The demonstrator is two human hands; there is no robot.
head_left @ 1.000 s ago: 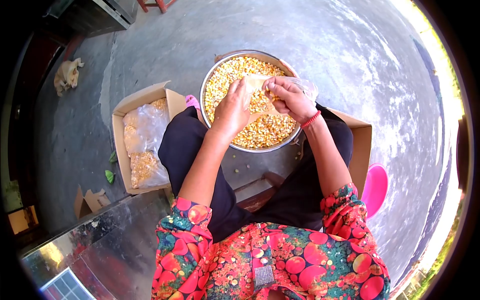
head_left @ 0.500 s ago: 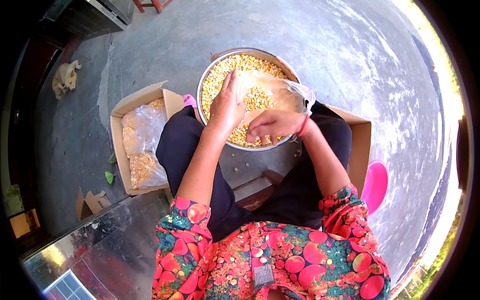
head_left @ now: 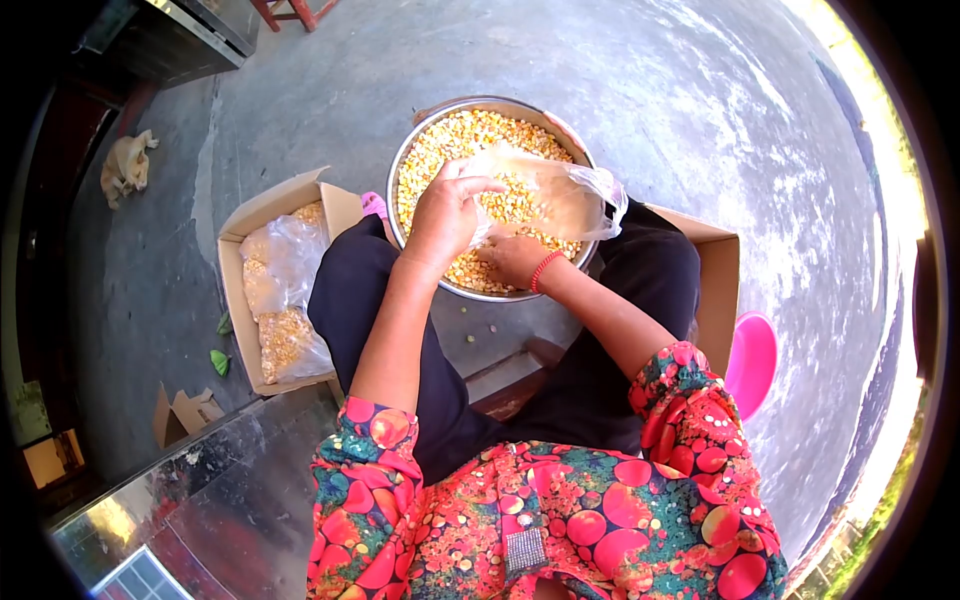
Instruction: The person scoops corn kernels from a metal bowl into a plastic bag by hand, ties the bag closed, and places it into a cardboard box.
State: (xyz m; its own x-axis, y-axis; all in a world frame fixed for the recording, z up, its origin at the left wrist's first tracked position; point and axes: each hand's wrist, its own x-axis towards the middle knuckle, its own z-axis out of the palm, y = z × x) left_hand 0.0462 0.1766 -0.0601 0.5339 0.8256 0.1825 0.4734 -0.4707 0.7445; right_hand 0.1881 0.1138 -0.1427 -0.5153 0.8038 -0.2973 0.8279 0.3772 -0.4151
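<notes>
A round metal basin point(head_left: 397, 165) full of yellow corn kernels point(head_left: 480, 135) is between my knees. My left hand point(head_left: 446, 212) is closed on the edge of a clear plastic bag point(head_left: 570, 195), which lies slanting across the basin toward the right rim. Below it, my right hand point(head_left: 517, 262), with a red bracelet at the wrist, reaches low into the corn near the bag's mouth. Its fingertips are partly hidden among the kernels and by the bag, so what they hold cannot be made out.
To the left stands a cardboard box point(head_left: 232, 290) with filled corn bags point(head_left: 288, 335). Another box point(head_left: 718, 300) is by my right knee, beside a pink basin point(head_left: 752, 365). A dog point(head_left: 127, 167) lies far left; a red stool point(head_left: 293, 12) stands at the top.
My right hand has let go of the bag and moved down and left into the corn. My left hand keeps the bag, now a little lower and with its fingers bent.
</notes>
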